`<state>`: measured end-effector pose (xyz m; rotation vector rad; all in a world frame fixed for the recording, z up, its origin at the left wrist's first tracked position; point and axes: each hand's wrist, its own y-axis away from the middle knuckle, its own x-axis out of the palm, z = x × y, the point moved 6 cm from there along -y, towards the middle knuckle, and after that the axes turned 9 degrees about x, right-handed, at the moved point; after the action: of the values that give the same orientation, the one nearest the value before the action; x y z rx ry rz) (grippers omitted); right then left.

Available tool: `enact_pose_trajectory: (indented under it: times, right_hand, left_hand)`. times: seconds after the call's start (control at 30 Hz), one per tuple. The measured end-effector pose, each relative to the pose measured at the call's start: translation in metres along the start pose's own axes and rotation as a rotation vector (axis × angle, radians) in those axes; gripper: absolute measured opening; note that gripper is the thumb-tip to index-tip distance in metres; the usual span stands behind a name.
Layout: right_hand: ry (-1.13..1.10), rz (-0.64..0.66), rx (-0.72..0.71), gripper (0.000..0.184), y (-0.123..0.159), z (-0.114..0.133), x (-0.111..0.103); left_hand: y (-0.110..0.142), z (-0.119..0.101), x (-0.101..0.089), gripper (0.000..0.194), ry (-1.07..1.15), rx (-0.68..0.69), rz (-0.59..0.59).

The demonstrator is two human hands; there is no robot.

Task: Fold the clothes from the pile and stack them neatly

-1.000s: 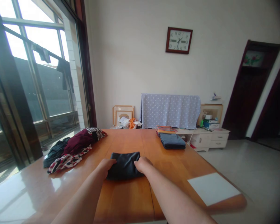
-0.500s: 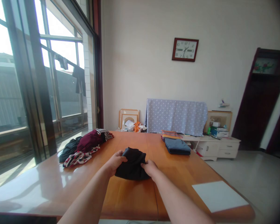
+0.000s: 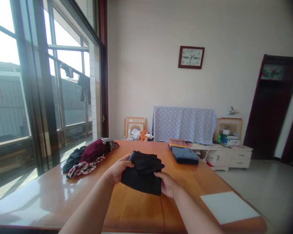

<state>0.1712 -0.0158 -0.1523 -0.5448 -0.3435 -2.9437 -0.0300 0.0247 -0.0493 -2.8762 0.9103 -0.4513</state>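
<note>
A folded black garment point(image 3: 143, 174) is held up over the wooden table point(image 3: 132, 214), its exact kind not clear. My left hand point(image 3: 119, 169) grips its left edge, thumb on top. On the opposite side, my right hand point(image 3: 167, 185) pinches the right edge, with the fingers partly behind the cloth. The upper folds of the garment are loose and slightly fanned. Beyond it to the right lies a stack of folded dark blue clothes point(image 3: 185, 155), with folded striped clothes point(image 3: 178, 143) just behind.
At the table's left lies a heap of unfolded clothes point(image 3: 91, 154), maroon, dark and patterned. A white sheet point(image 3: 230, 206) rests near the right front corner. Past the far edge are a white cabinet point(image 3: 234, 157) and a dotted cloth cover point(image 3: 184, 125). Glass doors point(image 3: 70, 97) stand left.
Both hands have lifted the black garment off the table and tilted it, keeping hold of its sides. Its top folds now stand apart. The camera view has turned left and tipped upward.
</note>
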Motion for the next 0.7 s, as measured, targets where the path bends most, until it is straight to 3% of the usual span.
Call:
enact_pose_trajectory:
  times: [0.17,0.3,0.5,0.7]
  right_hand:
    - [0.022,-0.189,0.008,0.039,-0.003,-0.001,-0.027]
    - [0.078,-0.252,0.024,0.038,-0.004,0.001,-0.049]
    - [0.132,-0.297,-0.018,0.034,-0.005,0.007,-0.087]
    - [0.172,-0.355,0.109,0.033,-0.003,-0.005,-0.114]
  left_hand:
    - [-0.010,0.044,-0.014,0.039,0.065,-0.166,-0.215]
    - [-0.020,0.081,-0.013,0.033,0.193,-0.327,-0.275]
    - [-0.056,0.113,-0.013,0.016,0.194,-0.266,-0.392]
    - [-0.070,0.141,-0.003,0.010,0.163,-0.403,-0.416]
